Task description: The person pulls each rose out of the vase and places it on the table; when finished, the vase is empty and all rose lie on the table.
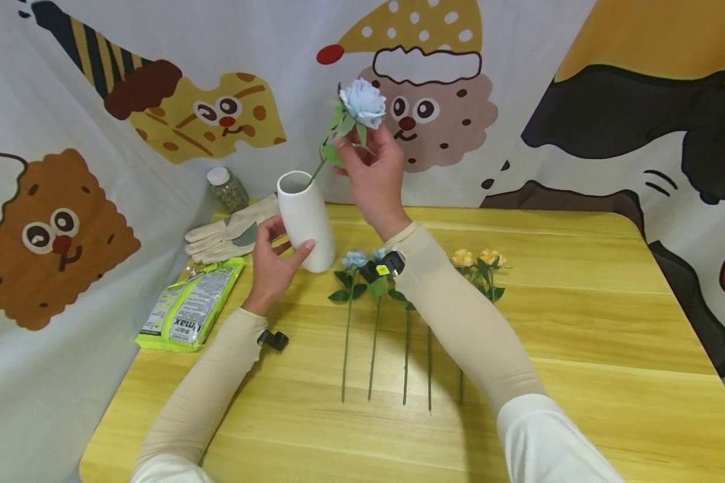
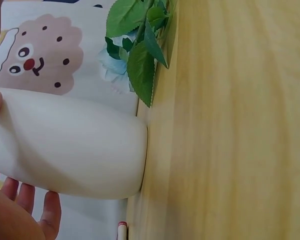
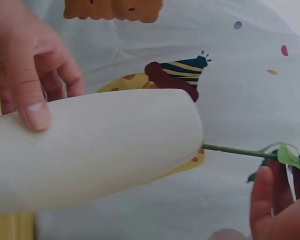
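A tall white vase [image 1: 311,231] stands on the table toward the back, its mouth up. My left hand [image 1: 273,272] grips its side, with the thumb on the front and fingers round the left; the left wrist view shows the vase's base [image 2: 125,155] on the wood. Above and right of the vase, my right hand [image 1: 377,178] holds a pale blue rose [image 1: 364,104] just below its bloom. The rose's green stem [image 3: 235,150] slants down into the vase's mouth, and its lower end is hidden inside.
Several stemmed flowers lie in a row to the right, with blue blooms [image 1: 355,259] and yellow blooms [image 1: 462,258]; my right forearm covers some. Left of the vase are pale gloves [image 1: 217,240], a white-capped jar [image 1: 229,191] and a green packet [image 1: 188,305]. A printed curtain [image 1: 314,134] hangs behind the table.
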Tool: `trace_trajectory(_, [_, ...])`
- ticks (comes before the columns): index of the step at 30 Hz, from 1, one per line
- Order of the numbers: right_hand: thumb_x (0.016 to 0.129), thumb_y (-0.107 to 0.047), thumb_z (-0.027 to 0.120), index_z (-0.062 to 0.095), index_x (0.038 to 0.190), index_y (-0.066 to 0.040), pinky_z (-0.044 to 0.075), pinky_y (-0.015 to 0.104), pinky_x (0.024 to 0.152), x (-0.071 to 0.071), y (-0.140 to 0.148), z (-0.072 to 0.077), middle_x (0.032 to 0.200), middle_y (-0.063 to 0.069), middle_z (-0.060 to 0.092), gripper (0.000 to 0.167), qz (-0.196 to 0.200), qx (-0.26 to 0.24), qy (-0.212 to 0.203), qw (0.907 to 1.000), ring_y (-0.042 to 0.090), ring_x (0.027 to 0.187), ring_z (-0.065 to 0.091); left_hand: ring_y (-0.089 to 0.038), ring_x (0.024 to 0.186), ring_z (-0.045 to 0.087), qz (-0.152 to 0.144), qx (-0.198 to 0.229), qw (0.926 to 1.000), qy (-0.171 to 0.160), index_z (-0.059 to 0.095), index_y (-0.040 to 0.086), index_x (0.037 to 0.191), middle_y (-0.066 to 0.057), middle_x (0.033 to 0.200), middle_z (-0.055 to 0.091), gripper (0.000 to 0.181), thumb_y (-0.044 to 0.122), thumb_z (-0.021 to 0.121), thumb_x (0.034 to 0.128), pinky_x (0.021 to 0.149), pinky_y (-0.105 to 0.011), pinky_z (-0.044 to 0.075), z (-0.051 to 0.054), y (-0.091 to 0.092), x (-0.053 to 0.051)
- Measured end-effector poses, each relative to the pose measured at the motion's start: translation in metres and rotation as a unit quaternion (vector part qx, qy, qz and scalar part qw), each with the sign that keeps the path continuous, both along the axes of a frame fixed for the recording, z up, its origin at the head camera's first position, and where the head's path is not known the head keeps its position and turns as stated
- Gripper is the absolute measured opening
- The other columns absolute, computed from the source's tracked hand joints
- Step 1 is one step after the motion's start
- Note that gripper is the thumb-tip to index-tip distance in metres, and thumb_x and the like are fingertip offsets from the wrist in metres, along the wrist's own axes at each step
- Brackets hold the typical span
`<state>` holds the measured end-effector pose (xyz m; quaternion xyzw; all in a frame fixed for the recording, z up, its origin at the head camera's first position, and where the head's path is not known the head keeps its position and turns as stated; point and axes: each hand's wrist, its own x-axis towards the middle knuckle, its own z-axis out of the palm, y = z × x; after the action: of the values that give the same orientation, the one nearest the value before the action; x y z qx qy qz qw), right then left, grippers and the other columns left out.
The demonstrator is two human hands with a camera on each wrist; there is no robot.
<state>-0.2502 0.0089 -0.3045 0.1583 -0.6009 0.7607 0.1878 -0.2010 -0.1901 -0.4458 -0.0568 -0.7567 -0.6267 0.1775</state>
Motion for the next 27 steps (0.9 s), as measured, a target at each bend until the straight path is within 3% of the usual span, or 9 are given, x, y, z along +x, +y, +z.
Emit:
trace_trajectory(5, [0.099, -0.007, 0.073, 0.065, 0.122, -0.002, 0.065, 0.032, 0.068, 0.006, 0.009, 0.004, 0.102, 0.002, 0.070, 0.025, -0.041, -0.066, 0.018, 0.9968, 0.017, 0.087, 0.074, -0.029, 0.127, 0.054, 0.001, 0.000, 1.0000, 0.006, 0.045, 0.002, 0.146, -0.019, 0.138, 0.053, 0.070, 0.007, 0.084, 0.0884, 0.109, -0.059, 0.049, -0.014, -0.006, -0.010])
trace_trajectory(13, [0.099, -0.006, 0.073, 0.065, 0.121, -0.006, 0.062, 0.030, 0.058, 0.008, 0.026, 0.000, 0.100, 0.004, 0.072, 0.023, -0.103, -0.154, 0.046, 0.9815, 0.018, 0.072, 0.073, -0.027, 0.128, 0.056, -0.004, -0.005, 1.0000, 0.005, 0.046, 0.005, 0.146, -0.016, 0.139, 0.053, 0.070, 0.010, 0.085, 0.0888, 0.109, -0.056, 0.051, -0.019, -0.009, -0.011])
trace_trajectory(17, [0.100, -0.006, 0.072, 0.063, 0.124, -0.010, 0.062, 0.032, 0.056, 0.009, 0.039, -0.001, 0.101, 0.006, 0.072, 0.026, -0.112, -0.196, 0.033, 0.9737, 0.023, 0.072, 0.075, -0.033, 0.130, 0.054, -0.003, -0.004, 1.0000, 0.002, 0.044, 0.003, 0.147, -0.019, 0.140, 0.052, 0.069, 0.008, 0.083, 0.0903, 0.111, -0.060, 0.048, -0.016, -0.008, -0.010])
trace_trajectory(24, [0.095, -0.001, 0.073, 0.055, 0.134, -0.012, 0.060, 0.035, 0.054, 0.010, 0.070, -0.011, 0.092, 0.005, 0.068, 0.044, -0.110, -0.232, 0.039, 0.9658, 0.023, 0.073, 0.071, -0.033, 0.129, 0.053, -0.011, 0.002, 0.9999, -0.006, 0.044, -0.001, 0.146, -0.024, 0.139, 0.050, 0.065, 0.007, 0.080, 0.0917, 0.112, -0.061, 0.047, 0.004, 0.001, 0.004])
trace_trajectory(27, [0.094, 0.001, 0.073, 0.054, 0.135, -0.013, 0.059, 0.034, 0.053, 0.011, 0.084, -0.015, 0.089, 0.008, 0.067, 0.047, -0.107, -0.256, 0.035, 0.9601, 0.028, 0.073, 0.074, -0.030, 0.128, 0.053, -0.010, 0.001, 0.9999, -0.006, 0.044, -0.001, 0.146, -0.023, 0.139, 0.050, 0.065, 0.007, 0.080, 0.0918, 0.112, -0.060, 0.048, 0.002, 0.001, 0.003])
